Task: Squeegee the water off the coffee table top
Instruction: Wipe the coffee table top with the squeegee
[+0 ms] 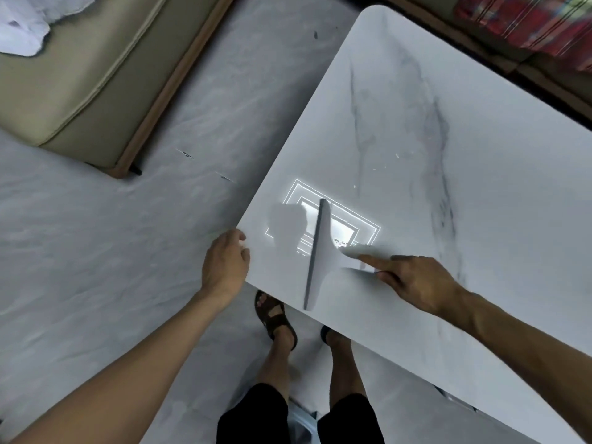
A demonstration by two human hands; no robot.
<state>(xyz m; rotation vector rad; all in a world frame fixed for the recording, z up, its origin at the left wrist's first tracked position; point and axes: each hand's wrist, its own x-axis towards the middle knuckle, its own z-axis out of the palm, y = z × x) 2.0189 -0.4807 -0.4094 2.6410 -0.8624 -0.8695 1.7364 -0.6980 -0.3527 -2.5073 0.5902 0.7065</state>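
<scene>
one squeegee (315, 254) on one table (416, 139) — right hand (413, 285) gripping it.

The table (432, 187) top is white with grey marble veins running in long streaks, and a bright white pattern of nested rectangles glares on it near the corner. The squeegee (320, 254) is pale grey-white with a dark grey blade strip along one edge. The floor (96, 251) is light grey with faint whitish marbling and a few small dark marks. The sofa (80, 75) is beige-olive with a light brown wooden base; a white cloth (22, 24) lies on it. A red fabric (528, 24) with pale stripes shows at the top right. The sandal (272, 315) is dark brown, the shorts (253, 415) black.
</scene>
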